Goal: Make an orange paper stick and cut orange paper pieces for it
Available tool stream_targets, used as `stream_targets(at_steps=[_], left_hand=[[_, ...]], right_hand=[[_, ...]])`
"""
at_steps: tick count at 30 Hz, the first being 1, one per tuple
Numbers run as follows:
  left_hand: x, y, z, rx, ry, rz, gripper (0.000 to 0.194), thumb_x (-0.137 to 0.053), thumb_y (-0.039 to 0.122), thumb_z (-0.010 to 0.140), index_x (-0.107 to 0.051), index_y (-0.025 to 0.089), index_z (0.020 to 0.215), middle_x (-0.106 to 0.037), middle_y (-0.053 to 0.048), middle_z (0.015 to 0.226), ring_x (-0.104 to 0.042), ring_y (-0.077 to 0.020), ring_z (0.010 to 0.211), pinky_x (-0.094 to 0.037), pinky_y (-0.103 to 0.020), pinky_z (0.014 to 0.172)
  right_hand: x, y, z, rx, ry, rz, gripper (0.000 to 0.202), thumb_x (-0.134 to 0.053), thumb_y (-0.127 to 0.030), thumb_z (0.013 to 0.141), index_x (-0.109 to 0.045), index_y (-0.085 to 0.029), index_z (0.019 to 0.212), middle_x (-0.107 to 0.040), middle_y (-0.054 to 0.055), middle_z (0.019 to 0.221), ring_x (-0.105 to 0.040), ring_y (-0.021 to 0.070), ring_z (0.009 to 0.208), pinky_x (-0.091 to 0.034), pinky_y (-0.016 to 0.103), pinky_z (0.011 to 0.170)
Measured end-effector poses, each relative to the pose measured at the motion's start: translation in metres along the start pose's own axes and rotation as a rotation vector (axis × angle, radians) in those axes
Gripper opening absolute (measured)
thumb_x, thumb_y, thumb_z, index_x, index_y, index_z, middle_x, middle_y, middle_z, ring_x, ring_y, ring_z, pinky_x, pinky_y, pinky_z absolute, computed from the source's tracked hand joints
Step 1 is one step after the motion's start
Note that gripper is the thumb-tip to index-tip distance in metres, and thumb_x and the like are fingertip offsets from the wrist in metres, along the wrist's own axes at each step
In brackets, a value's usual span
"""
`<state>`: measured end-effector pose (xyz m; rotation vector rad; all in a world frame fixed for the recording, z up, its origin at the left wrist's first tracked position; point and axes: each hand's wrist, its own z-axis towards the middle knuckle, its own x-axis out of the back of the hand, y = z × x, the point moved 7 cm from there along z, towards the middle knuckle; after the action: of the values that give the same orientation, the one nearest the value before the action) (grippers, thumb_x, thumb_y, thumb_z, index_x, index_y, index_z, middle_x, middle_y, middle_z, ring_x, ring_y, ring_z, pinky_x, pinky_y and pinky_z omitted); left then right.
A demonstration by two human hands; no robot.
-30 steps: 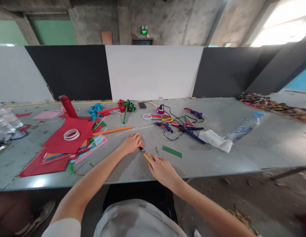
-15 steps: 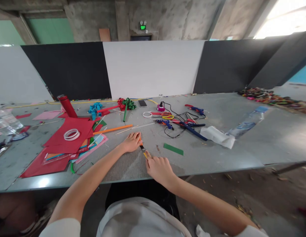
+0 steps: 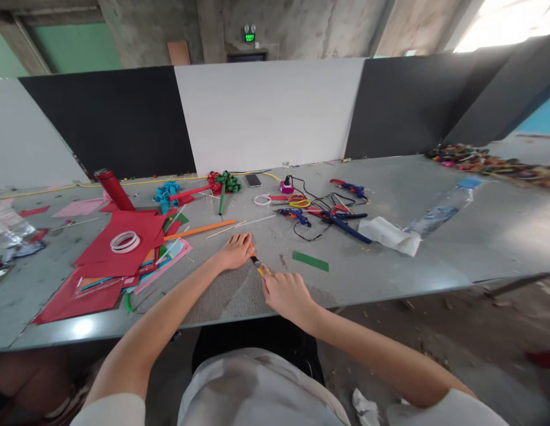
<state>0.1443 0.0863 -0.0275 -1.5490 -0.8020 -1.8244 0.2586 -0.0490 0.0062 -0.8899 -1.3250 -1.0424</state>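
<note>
My left hand (image 3: pixel 235 251) lies on the table, fingers together, pressing down a small orange paper strip (image 3: pixel 251 249) that is mostly covered. In my right hand (image 3: pixel 290 294) is a utility knife (image 3: pixel 257 264) with a yellow handle, gripped by closed fingers. Its dark front end meets the orange strip beside my left fingertips; whether the blade has cut in, I cannot tell. To the right of the knife a green paper strip (image 3: pixel 311 261) lies flat. A longer orange strip (image 3: pixel 200 229) rests beyond my left hand, close to thin wooden sticks (image 3: pixel 225 229).
Red paper sheets (image 3: pixel 119 236) carry rolls of white tape (image 3: pixel 125 242) at left, near a red flask (image 3: pixel 114 190). Blue glue guns (image 3: pixel 296 215) with cords, pliers (image 3: pixel 347 227), white tissue (image 3: pixel 390 235) and a plastic bottle (image 3: pixel 447 207) lie at right. Ribbon flowers (image 3: pixel 228 181) sit behind.
The view has tilted and shifted slightly. Both hands stay nearly in place, the left still on the orange strip and the right still holding the utility knife against it.
</note>
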Motion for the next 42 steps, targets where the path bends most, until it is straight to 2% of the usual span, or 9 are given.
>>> stream_targets(at_steps=[5, 11, 15, 27, 30, 32, 35, 38, 42], left_hand=[[-0.001, -0.001, 0.000, 0.008, 0.000, -0.011, 0.059, -0.024, 0.041, 0.101, -0.031, 0.010, 0.151, -0.041, -0.022, 0.150, -0.039, -0.0357, 0.137, -0.028, -0.047, 0.111], [-0.001, -0.002, -0.001, -0.011, 0.020, 0.006, 0.059, -0.024, 0.042, 0.102, -0.031, 0.012, 0.151, -0.042, -0.021, 0.150, -0.039, -0.0348, 0.137, -0.027, -0.045, 0.112], [-0.002, -0.001, 0.000, -0.024, 0.000, 0.028, 0.058, -0.023, 0.039, 0.101, -0.031, 0.010, 0.151, -0.041, -0.022, 0.151, -0.039, -0.0357, 0.137, -0.027, -0.046, 0.111], [-0.003, -0.003, 0.001, -0.010, 0.023, 0.000, 0.057, -0.024, 0.039, 0.102, -0.030, 0.014, 0.152, -0.041, -0.020, 0.152, -0.039, -0.0347, 0.138, -0.027, -0.047, 0.112], [-0.001, -0.002, 0.001, 0.003, 0.006, 0.003, 0.057, -0.025, 0.039, 0.102, -0.032, 0.011, 0.151, -0.041, -0.021, 0.151, -0.040, -0.0353, 0.137, -0.029, -0.047, 0.112], [0.002, 0.000, 0.000, 0.001, 0.001, 0.010, 0.057, -0.025, 0.038, 0.102, -0.033, 0.009, 0.150, -0.041, -0.022, 0.151, -0.040, -0.0358, 0.137, -0.030, -0.048, 0.112], [0.009, 0.002, -0.003, -0.008, 0.040, -0.021, 0.055, -0.027, 0.039, 0.102, -0.036, 0.011, 0.149, -0.045, -0.021, 0.149, -0.042, -0.0331, 0.137, -0.031, -0.046, 0.113], [0.014, 0.001, -0.007, -0.008, 0.089, -0.091, 0.054, -0.032, 0.043, 0.103, -0.039, 0.016, 0.148, -0.046, -0.016, 0.150, -0.043, -0.0280, 0.139, -0.033, -0.040, 0.114], [0.009, -0.001, -0.009, -0.006, 0.079, -0.119, 0.055, -0.029, 0.043, 0.104, -0.037, 0.015, 0.151, -0.039, -0.015, 0.159, -0.036, -0.0248, 0.147, -0.028, -0.038, 0.119]], right_hand=[[0.003, 0.002, 0.010, 0.026, -0.003, 0.015, 0.051, -0.036, -0.025, 0.100, -0.050, -0.015, 0.148, -0.077, 0.017, 0.094, -0.075, 0.0275, 0.086, -0.052, 0.034, 0.074], [-0.003, 0.010, 0.002, 0.041, 0.015, 0.006, 0.052, -0.035, -0.027, 0.101, -0.046, -0.015, 0.151, -0.078, 0.017, 0.097, -0.075, 0.0251, 0.084, -0.051, 0.031, 0.075], [-0.001, 0.013, 0.012, 0.065, 0.027, -0.013, 0.050, -0.035, -0.027, 0.102, -0.049, -0.015, 0.148, -0.077, 0.017, 0.098, -0.075, 0.0267, 0.086, -0.051, 0.032, 0.073], [0.003, 0.030, 0.023, 0.121, 0.017, -0.027, 0.049, -0.032, -0.030, 0.104, -0.049, -0.022, 0.149, -0.077, 0.014, 0.100, -0.074, 0.0261, 0.090, -0.049, 0.033, 0.077], [0.005, 0.033, 0.029, 0.142, 0.008, -0.031, 0.047, -0.033, -0.031, 0.104, -0.054, -0.023, 0.145, -0.077, 0.013, 0.099, -0.074, 0.0268, 0.090, -0.048, 0.033, 0.077], [0.005, 0.036, 0.030, 0.164, -0.005, -0.020, 0.047, -0.033, -0.032, 0.104, -0.051, -0.024, 0.147, -0.077, 0.012, 0.099, -0.073, 0.0260, 0.090, -0.047, 0.032, 0.077], [0.004, 0.045, 0.030, 0.201, -0.023, -0.013, 0.048, -0.033, -0.034, 0.105, -0.045, -0.027, 0.151, -0.077, 0.011, 0.101, -0.073, 0.0242, 0.090, -0.046, 0.031, 0.077], [0.003, 0.056, 0.033, 0.267, -0.033, -0.009, 0.046, -0.035, -0.036, 0.105, -0.045, -0.033, 0.150, -0.076, 0.007, 0.103, -0.072, 0.0227, 0.093, -0.045, 0.028, 0.075], [0.002, 0.064, 0.036, 0.320, -0.032, 0.004, 0.046, -0.037, -0.038, 0.105, -0.044, -0.035, 0.150, -0.076, 0.005, 0.101, -0.072, 0.0212, 0.093, -0.042, 0.026, 0.072]])
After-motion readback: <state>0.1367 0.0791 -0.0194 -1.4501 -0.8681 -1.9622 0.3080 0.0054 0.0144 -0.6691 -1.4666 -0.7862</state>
